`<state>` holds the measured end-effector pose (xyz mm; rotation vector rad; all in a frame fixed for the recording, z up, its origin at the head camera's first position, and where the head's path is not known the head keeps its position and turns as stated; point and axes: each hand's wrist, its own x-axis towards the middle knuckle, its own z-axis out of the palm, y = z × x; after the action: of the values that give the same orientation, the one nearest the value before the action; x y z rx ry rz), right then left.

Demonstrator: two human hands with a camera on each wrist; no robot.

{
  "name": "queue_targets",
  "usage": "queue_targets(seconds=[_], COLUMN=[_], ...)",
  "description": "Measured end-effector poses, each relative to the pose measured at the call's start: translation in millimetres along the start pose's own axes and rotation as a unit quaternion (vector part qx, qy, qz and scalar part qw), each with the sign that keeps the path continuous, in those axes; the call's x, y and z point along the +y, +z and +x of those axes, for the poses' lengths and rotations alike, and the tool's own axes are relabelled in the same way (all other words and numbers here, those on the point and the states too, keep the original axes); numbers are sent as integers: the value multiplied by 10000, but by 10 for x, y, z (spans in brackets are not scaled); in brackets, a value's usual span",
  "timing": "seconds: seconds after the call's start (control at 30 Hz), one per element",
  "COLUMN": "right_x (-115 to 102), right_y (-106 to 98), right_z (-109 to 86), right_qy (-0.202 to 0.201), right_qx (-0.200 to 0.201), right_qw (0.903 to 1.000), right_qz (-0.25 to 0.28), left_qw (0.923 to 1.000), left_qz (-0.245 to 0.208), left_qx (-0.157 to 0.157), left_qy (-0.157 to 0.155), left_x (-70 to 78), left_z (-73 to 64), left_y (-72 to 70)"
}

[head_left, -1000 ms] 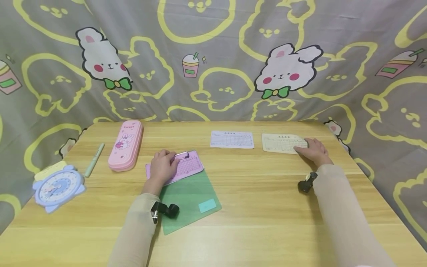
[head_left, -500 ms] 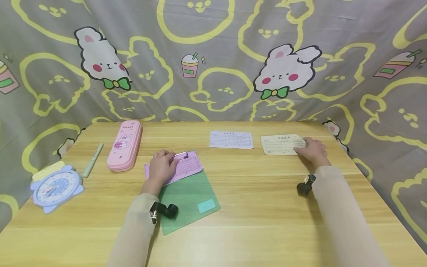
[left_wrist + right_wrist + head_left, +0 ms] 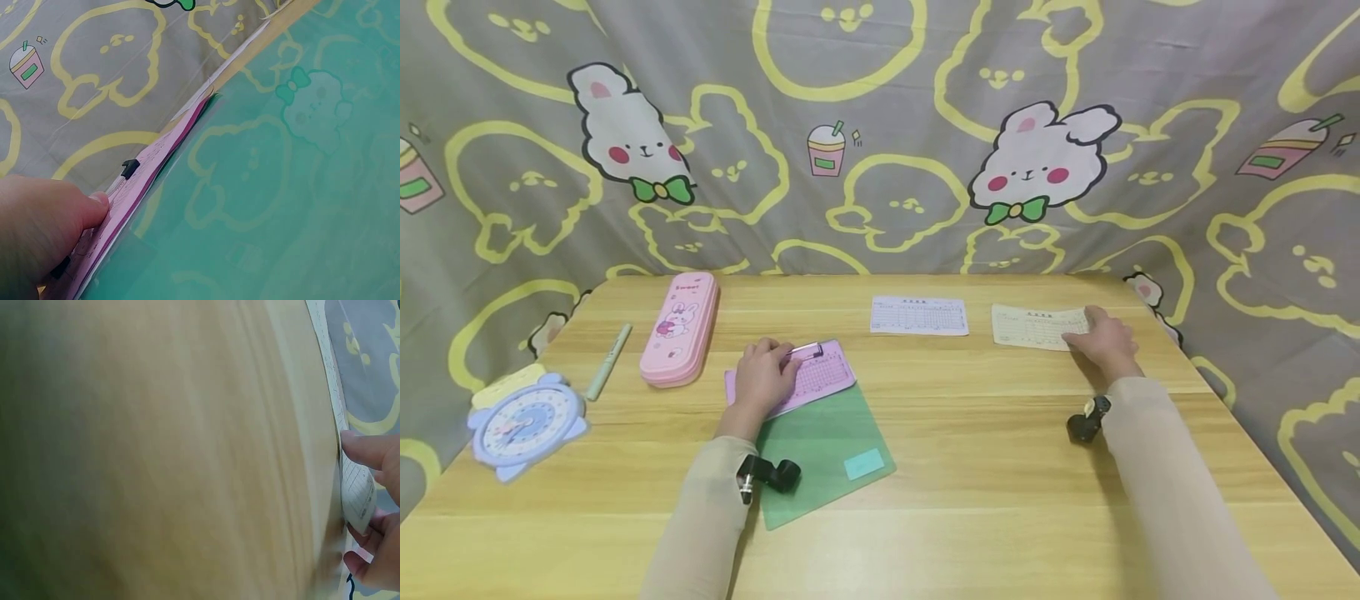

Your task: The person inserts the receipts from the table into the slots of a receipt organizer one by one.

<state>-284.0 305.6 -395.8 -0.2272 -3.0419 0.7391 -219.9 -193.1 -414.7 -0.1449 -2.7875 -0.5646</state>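
My left hand (image 3: 763, 379) grips the top of the green clipboard (image 3: 820, 467) at its wire clip (image 3: 808, 350), which has black ends. Under that clip lies a pink printed form (image 3: 823, 379). The left wrist view shows the thumb (image 3: 94, 209) on the pink form (image 3: 140, 181), beside the clip. At the right, my right hand (image 3: 1108, 342) pinches the right end of a cream printed slip (image 3: 1033, 327). In the right wrist view, that slip's end (image 3: 359, 490) bends up between thumb and fingers. To its left, a white printed slip (image 3: 919, 317) lies flat.
A pink pencil case (image 3: 681, 329) lies at the back left, with a pale green pen (image 3: 610, 362) beside it. Further left are a blue toy clock (image 3: 529, 421) and a yellow piece (image 3: 511, 385). A patterned curtain (image 3: 880, 125) hangs behind the wooden table (image 3: 1000, 533).
The right end of the cream slip has bent upward in the right hand, and the slip has shifted slightly right. My left hand keeps its place on the clipboard.
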Motion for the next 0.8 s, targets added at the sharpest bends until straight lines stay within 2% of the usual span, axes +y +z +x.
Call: queue_targets(seconds=[0.23,0.4,0.6,0.8], right_x=[56,122,140,23], right_y=[8,-16,-135,-293], right_z=[-13,-19,-53,-113], right_qy=[-150,-42,151,5], right_qx=[236,191,141,551], right_qw=[9975,9924,9826,9700], right_qz=[645,1219,1846,2370], left_qw=[10000,10000,10000,10000], left_qz=[11,-7,-20,-40], left_qx=[29,9,27,34], left_qy=[15,-27,-3,48], left_x=[2,2,8,5], left_z=[0,6,5,-3], left_y=[-2,4,3,-7])
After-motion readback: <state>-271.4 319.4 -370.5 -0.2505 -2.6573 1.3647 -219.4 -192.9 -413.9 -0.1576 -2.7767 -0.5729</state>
